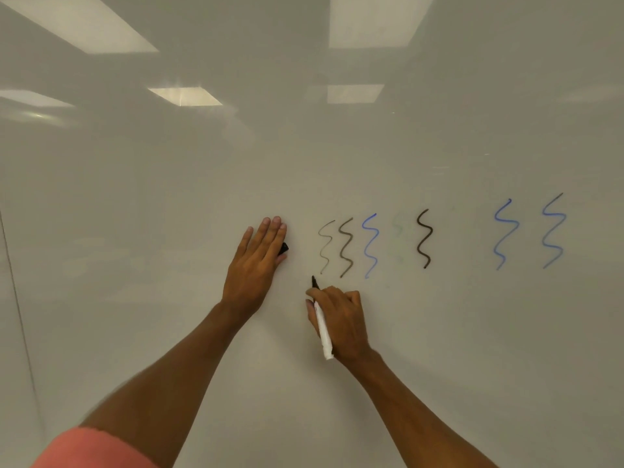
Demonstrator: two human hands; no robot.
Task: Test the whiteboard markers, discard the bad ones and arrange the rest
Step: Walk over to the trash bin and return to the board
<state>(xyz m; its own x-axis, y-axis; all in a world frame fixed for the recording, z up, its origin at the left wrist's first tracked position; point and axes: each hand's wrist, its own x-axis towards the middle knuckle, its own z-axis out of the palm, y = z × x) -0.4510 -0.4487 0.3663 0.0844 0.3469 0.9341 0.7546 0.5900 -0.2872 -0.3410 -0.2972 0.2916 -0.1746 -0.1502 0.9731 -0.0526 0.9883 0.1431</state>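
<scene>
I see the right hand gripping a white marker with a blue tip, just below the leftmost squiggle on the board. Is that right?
Not quite: the tip is black, not blue. The head view shows the right hand gripping a white marker with a black tip, just below the leftmost squiggle on the board.

The whiteboard (337,146) looked glossy and smooth, mirroring ceiling lights; the marker (323,327) barrel seemed white, smooth plastic.
</scene>
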